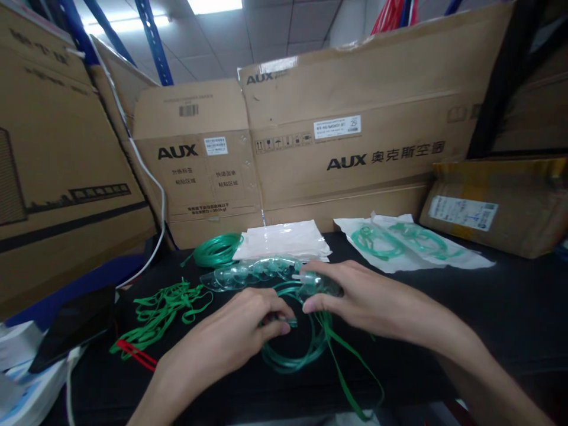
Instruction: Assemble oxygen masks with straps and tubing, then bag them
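Observation:
My right hand (341, 290) is closed around a clear green oxygen mask (310, 285), its pale connector pointing left. From the mask a green elastic strap (350, 355) hangs down toward the front edge. My left hand (266, 319) pinches the end of a green tube (291, 323), just left of the mask and apart from it. Below both hands lies the looped tubing (288, 362) on the black table. Behind them, a row of nested clear masks (252, 272) stretches to the left. The fingertips of my left hand are partly hidden.
At left are a tangle of green straps (168, 310), a dark phone-like slab (75, 325) and a power strip (39, 384). Coiled tubing (217, 249), white pouches (281, 239) and packed tubing sets (381, 242) lie behind. Cardboard (355, 136) walls the back; a taped box (497, 204) stands right.

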The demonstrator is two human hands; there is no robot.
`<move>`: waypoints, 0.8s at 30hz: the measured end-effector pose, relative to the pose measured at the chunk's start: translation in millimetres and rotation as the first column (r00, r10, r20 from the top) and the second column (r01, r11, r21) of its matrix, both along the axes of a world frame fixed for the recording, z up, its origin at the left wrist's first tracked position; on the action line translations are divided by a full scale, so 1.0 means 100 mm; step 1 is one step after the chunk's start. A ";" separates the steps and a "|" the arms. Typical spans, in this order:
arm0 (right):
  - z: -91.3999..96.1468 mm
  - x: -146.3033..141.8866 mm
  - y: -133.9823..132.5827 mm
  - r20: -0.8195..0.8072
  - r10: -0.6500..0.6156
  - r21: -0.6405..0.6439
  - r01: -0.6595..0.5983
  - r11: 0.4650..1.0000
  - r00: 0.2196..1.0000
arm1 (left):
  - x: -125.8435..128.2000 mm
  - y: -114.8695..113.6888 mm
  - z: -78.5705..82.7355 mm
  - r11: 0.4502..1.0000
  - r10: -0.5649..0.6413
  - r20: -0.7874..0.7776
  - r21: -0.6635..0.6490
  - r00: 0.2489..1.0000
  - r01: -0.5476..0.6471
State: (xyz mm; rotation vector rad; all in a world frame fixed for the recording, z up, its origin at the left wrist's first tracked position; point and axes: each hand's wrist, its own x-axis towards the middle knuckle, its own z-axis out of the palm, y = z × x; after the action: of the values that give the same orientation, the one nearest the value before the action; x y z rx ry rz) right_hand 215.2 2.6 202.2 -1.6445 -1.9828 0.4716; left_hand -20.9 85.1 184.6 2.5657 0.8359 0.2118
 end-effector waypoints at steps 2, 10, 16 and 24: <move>-0.02 0.01 -0.02 0.015 0.022 -0.055 -0.021 0.998 1.000 | 0.02 0.02 0.02 0.999 0.040 -0.006 -0.024 0.999 -0.040; -0.05 0.00 -0.02 0.149 0.046 -0.121 -0.028 0.992 0.988 | 0.05 0.12 0.07 1.000 -0.017 0.088 -0.024 0.996 0.019; -0.03 -0.03 -0.01 0.169 0.047 -0.150 -0.021 0.988 0.984 | 0.02 0.18 0.04 1.000 -0.012 0.119 -0.008 0.993 0.013; -0.09 -0.03 0.02 0.197 -0.011 -0.188 0.049 0.981 0.980 | 0.02 0.21 0.04 1.000 -0.017 0.120 -0.012 0.993 0.018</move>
State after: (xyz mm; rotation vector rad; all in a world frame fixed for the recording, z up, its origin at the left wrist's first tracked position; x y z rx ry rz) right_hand 211.7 4.7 192.9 -1.9021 -2.1050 0.5220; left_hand -19.0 105.7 188.1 2.5195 0.7677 0.3502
